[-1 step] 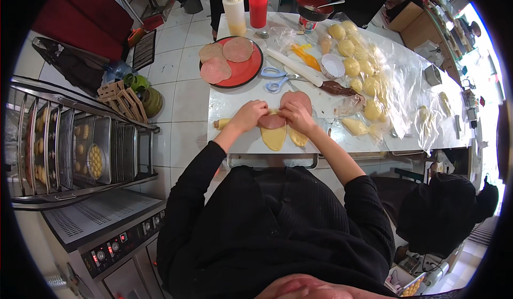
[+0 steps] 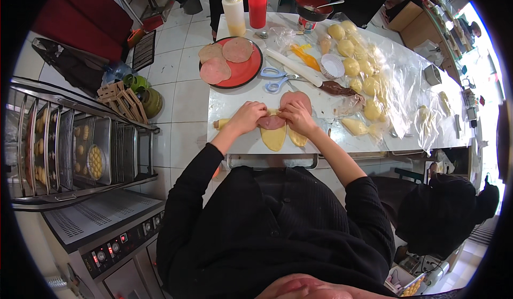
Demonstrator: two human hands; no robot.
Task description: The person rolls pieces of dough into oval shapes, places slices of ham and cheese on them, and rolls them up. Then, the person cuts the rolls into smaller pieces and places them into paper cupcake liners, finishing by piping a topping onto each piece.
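Note:
My left hand (image 2: 249, 116) and my right hand (image 2: 295, 116) pinch the upper edge of a pink meat slice (image 2: 271, 122), which lies on a flat oval of yellow dough (image 2: 273, 139) at the table's near edge. A second dough piece (image 2: 298, 139) is under my right wrist, and another pink slice (image 2: 300, 98) lies just behind that hand. A rolled dough piece (image 2: 220, 123) sits left of my left hand. Farther back are blue-handled scissors (image 2: 275, 84) and a red plate (image 2: 246, 74) with meat slices.
On the white table (image 2: 235, 98) stand two squeeze bottles (image 2: 235, 15), a bowl (image 2: 307, 7), a white rolling pin (image 2: 294, 66), piping bags (image 2: 336, 89) and several dough balls (image 2: 352, 66) under plastic. A tray rack (image 2: 80, 144) and an oven (image 2: 107, 224) are at my left.
The meat slice between my hands looks very slightly more curled, and my fingers have shifted a little. Everything else stays as it was.

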